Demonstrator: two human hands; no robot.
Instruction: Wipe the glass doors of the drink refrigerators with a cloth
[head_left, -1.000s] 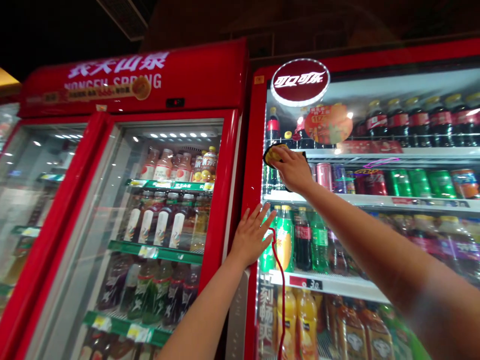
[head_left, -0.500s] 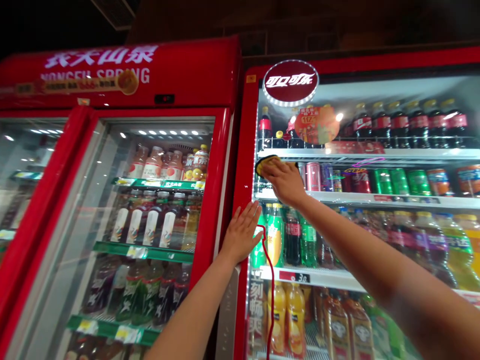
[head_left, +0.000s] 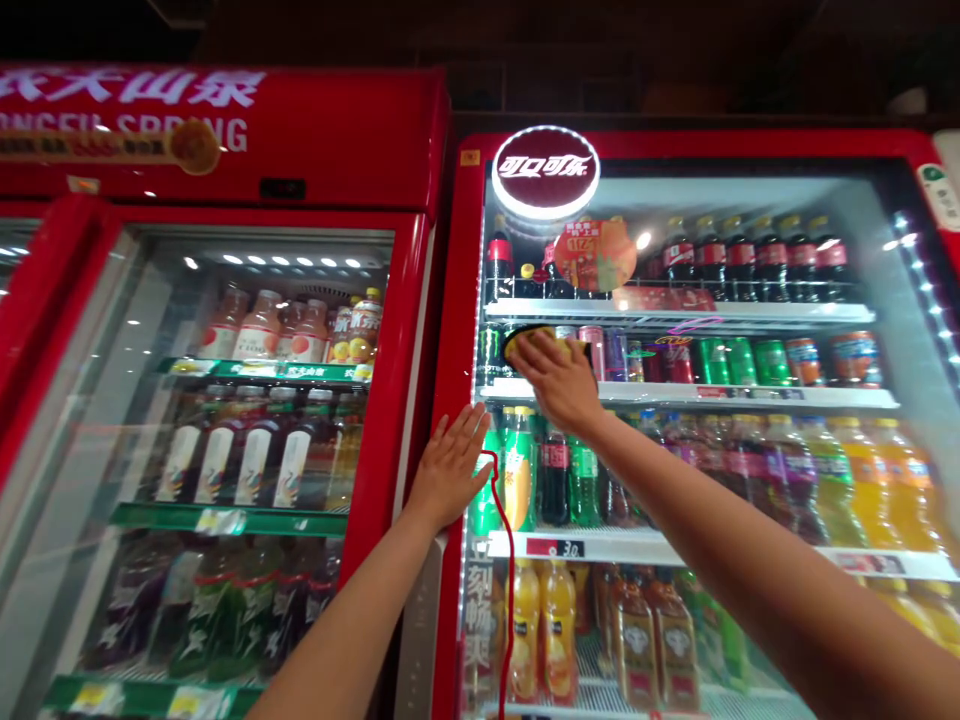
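Note:
My right hand (head_left: 559, 385) presses a yellow cloth with black edging (head_left: 521, 345) against the glass door (head_left: 892, 240) of the right drinks fridge. The cloth lies over the row of cans, near the door's left side, and is partly hidden under my fingers. Lower and to the left, my left hand (head_left: 450, 470) rests flat on the fridge's red frame (head_left: 448, 350), fingers stretched out and holding nothing. Its fingertips reach the glass edge, beside green bottles (head_left: 486, 500).
A second red fridge (head_left: 411, 330) with shelves of bottled drinks stands on the left. Behind the right-hand glass are several shelves of bottles and cans. A lit oval sign (head_left: 546, 172) sits at the door's top left, above a round orange sticker (head_left: 596, 255).
The view has swung to the right, showing more of the right fridge. My right hand has slid the cloth slightly right over the glass, uncovering cans at the left. My left hand stays on the frame.

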